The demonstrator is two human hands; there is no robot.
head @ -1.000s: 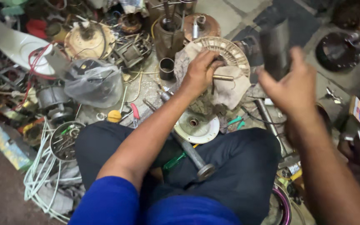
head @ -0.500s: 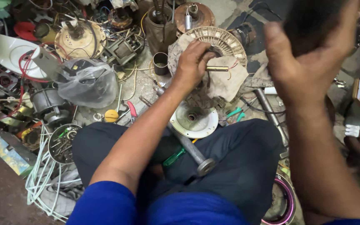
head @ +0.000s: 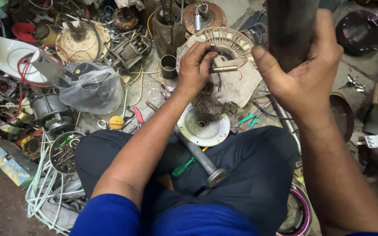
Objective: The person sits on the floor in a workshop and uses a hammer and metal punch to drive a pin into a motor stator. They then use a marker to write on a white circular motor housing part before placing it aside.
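Motor stator point(head: 237, 46) sits upper centre on a cloth; left hand point(head: 196, 65) stays clamped on its steel shaft point(head: 224, 69). Right hand point(head: 300, 72) has risen over 1 s to upper right, gripped on a dark pipe point(head: 290, 28), now over the shaft.

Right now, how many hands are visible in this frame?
2. The left hand grips a metal shaft on the ribbed fan motor; the right hand holds a dark cylinder raised nearer the camera.

Your right hand point(head: 300, 74) has risen and now grips the dark pipe point(head: 290, 30) upright. Your left hand point(head: 196, 65) has closed on the metal shaft point(head: 223, 69).
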